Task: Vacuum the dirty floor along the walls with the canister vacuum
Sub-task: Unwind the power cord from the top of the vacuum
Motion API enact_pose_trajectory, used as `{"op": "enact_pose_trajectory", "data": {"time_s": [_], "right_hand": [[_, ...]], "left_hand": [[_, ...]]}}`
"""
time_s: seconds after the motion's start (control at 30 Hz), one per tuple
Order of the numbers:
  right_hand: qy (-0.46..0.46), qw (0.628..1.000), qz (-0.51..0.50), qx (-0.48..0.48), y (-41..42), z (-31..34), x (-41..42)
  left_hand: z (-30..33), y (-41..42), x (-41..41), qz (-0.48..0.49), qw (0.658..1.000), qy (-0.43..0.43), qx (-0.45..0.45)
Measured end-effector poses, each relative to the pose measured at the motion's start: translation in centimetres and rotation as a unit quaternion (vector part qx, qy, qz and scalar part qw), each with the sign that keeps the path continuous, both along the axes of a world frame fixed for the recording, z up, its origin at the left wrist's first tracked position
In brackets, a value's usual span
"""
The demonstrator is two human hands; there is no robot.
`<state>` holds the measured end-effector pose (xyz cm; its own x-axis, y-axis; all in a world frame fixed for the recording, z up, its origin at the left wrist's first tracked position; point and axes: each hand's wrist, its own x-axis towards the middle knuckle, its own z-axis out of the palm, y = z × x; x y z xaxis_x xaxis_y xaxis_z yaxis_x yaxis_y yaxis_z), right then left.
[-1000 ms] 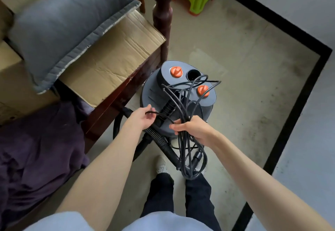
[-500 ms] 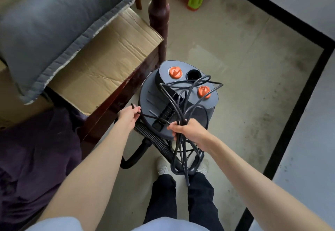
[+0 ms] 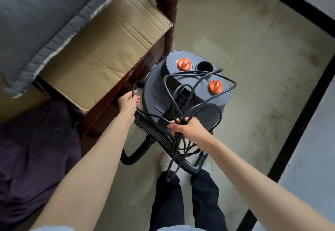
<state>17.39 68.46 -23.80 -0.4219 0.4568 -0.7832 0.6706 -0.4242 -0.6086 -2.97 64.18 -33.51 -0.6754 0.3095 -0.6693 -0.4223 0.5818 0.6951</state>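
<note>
Stained beige floor (image 3: 253, 85) under grey round canister vacuum (image 3: 186, 100). Right hand (image 3: 188, 127) gripping bundled black power cord (image 3: 183, 92); left hand (image 3: 128, 101) pinching one strand.

We see soft, even daylight, faint shadows under the vacuum (image 3: 186, 92), sharp focus there, wide-angle bending beyond.

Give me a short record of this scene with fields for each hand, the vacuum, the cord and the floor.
left hand: pinches one cord strand beside the bed frame
right hand: grips the bunched power cord
canister vacuum: upright on the floor, cord loops draped over its lid
hose: ribbed, curving below the canister
floor: tiled, dark smudges
</note>
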Motion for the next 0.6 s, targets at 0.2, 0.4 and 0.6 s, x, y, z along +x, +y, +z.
{"op": "enact_pose_trajectory", "data": {"time_s": [0.2, 0.4, 0.6], "right_hand": [[0.020, 0.998, -0.065, 0.002, 1.3, 3.6, 3.8], [0.003, 0.991, -0.130, 0.032, 3.3, 8.0, 7.8], [0.010, 0.992, -0.079, 0.098, 6.4, 12.9, 12.7]], "left_hand": [[7.4, -2.1, 2.0, -0.027, 0.995, -0.042, 0.091], [16.1, -0.3, 8.5, -0.172, 0.972, -0.095, 0.131], [21.8, 4.3, 16.7, -0.200, 0.947, -0.196, 0.157]]}}
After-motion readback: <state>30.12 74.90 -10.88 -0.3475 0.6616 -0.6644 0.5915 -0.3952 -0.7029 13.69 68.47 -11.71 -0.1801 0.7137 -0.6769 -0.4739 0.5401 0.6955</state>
